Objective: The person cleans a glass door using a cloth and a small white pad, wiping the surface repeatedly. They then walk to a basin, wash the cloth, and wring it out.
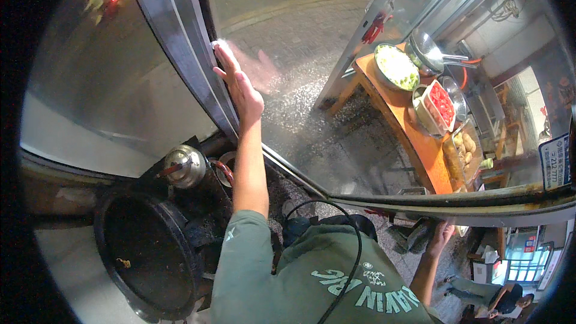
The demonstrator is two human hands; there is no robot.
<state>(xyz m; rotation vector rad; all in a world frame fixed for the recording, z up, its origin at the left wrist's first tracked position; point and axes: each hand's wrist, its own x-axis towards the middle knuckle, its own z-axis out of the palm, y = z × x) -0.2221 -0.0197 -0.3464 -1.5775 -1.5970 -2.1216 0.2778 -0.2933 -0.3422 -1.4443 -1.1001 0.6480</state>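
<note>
My left hand [238, 83] reaches up with outstretched fingers against the glass pane beside a metal window frame [189, 49]. A small whitish patch shows at its fingertips; whether it is a cloth or glare cannot be told. The hand's reflection shows in the glass. My right hand [443, 234] is low on the right, close under the lower window frame [405, 202], its fingers bent and partly hidden by the edge. Whether it grips the frame is unclear. A grey object [411, 236] lies just left of it.
A large black pan [146, 256] and a metal kettle [184, 166] are at lower left. Through the glass, an orange table [400, 130] bears chopped greens [396, 67], chopped red food [442, 104], potatoes [465, 146] and metal pans [425, 51]. A person [504, 297] is at lower right.
</note>
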